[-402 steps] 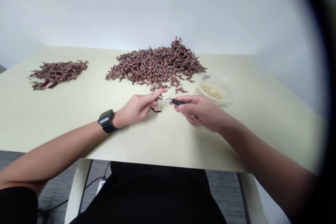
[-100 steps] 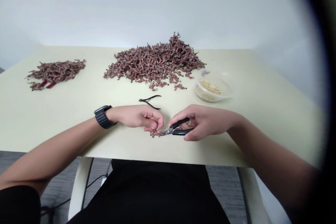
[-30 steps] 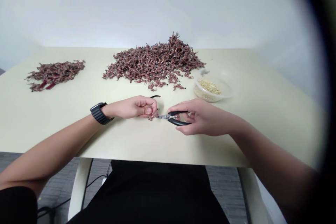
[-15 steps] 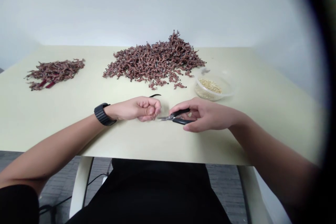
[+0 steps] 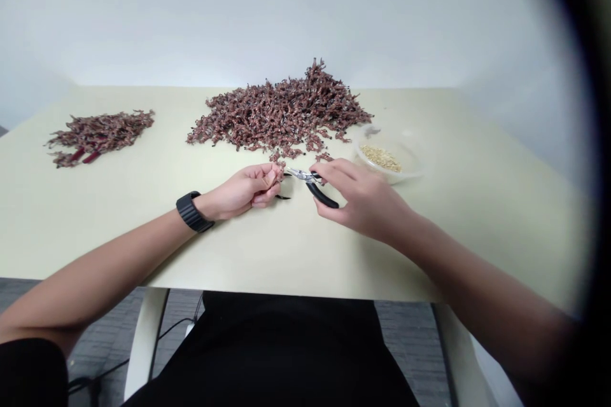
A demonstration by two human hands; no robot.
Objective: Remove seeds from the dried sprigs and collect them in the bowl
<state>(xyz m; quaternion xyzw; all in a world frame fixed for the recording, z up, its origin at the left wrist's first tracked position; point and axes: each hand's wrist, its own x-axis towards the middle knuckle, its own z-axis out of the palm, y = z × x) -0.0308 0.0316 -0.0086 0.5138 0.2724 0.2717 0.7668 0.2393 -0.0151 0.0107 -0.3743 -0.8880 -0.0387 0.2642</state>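
My left hand (image 5: 251, 189), with a black watch (image 5: 193, 212) on its wrist, pinches a small reddish-brown piece (image 5: 282, 169) between thumb and fingertips. A pair of pliers (image 5: 322, 196) with black handles is in my right hand (image 5: 365, 194). Its metal jaws point left and reach close to the pinched piece; whether they touch it I cannot tell. Beside my left fingers, a thin black curved object (image 5: 284, 197) shows on the table, partly hidden by the hand. Just behind the hands spreads a large pile of similar reddish-brown pieces (image 5: 281, 111).
A clear round plastic bowl (image 5: 413, 172) holding small yellowish bits (image 5: 380, 157) stands right of the large pile. At the left lies a smaller pile of brown pieces (image 5: 107, 129), with red handles (image 5: 90, 157) poking out. The pale table (image 5: 229, 261) ends at a wall (image 5: 267, 13).
Both hands have moved away from me, toward the large pile. The pliers are raised and their handles stand wider apart. The brown piece now shows at my left fingertips.
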